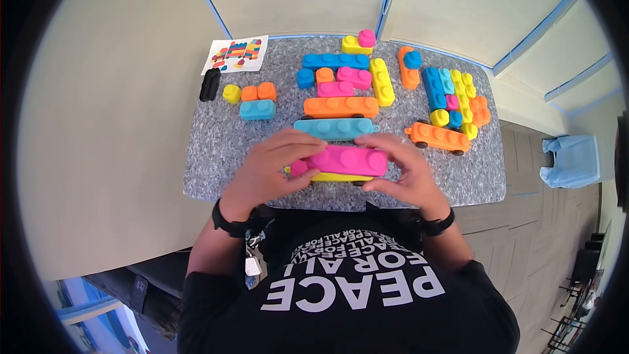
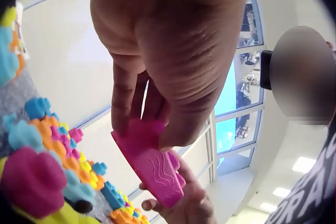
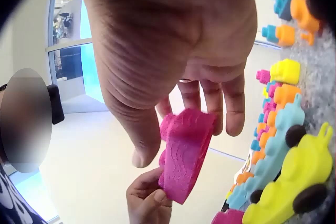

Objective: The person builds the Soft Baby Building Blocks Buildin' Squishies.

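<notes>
A long pink block (image 1: 350,159) is pinched at its left end between the thumb and fingers of my left hand (image 1: 265,164). My right hand (image 1: 406,169) hovers around its other end, fingers and thumb spread apart; in the right wrist view the thumb stands away from the pink block (image 3: 184,158). Wavy lines mark the side of the pink block (image 2: 157,169). Close below it is a yellow wheeled base (image 3: 294,179), mostly hidden in the head view. A smaller pink block (image 2: 34,179) sits on that base's left end. Just beyond stands a light blue wheeled base (image 1: 335,129).
An orange wheeled base (image 1: 341,107) and several loose blocks lie farther back. At the right, another orange wheeled base (image 1: 440,136) stands before a cluster of blocks. A picture sheet (image 1: 236,54) and a black object (image 1: 209,84) lie at the back left.
</notes>
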The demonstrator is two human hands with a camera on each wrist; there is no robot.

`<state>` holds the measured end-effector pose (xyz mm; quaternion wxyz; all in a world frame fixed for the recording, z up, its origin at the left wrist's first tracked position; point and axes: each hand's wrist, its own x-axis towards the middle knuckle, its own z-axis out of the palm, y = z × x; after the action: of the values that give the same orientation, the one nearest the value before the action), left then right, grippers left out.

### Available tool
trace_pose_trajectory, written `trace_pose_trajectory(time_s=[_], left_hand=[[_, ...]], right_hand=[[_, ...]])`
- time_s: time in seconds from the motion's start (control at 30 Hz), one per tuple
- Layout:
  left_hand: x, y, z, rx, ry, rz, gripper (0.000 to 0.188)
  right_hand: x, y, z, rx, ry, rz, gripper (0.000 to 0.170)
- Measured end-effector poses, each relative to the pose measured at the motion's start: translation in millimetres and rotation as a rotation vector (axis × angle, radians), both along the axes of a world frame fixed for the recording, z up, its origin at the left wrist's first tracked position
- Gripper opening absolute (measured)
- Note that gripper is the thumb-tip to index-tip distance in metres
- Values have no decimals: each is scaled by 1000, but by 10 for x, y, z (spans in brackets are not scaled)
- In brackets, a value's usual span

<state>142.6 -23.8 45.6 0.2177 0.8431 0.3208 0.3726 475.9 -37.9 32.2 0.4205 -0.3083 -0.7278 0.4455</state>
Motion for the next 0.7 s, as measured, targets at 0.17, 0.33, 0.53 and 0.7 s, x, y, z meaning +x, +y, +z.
trace_pose_trajectory(time_s=[0.17,0.33,0.53,0.7], left_hand=[[-40,-78,-175,-156,68,37,67],[-242,-105,-476,-314,196,76,65],[-248,-117,-596,-320,142,67,60],[-239,-111,-594,-315,142,67,58]], right_hand=[[-35,-17,-268,38,-96,-69,47],[14,-9,-471,30,-134,-63,49],[-89,-24,-547,-14,-119,-56,47],[-95,-12,-679,-52,-96,-71,43]])
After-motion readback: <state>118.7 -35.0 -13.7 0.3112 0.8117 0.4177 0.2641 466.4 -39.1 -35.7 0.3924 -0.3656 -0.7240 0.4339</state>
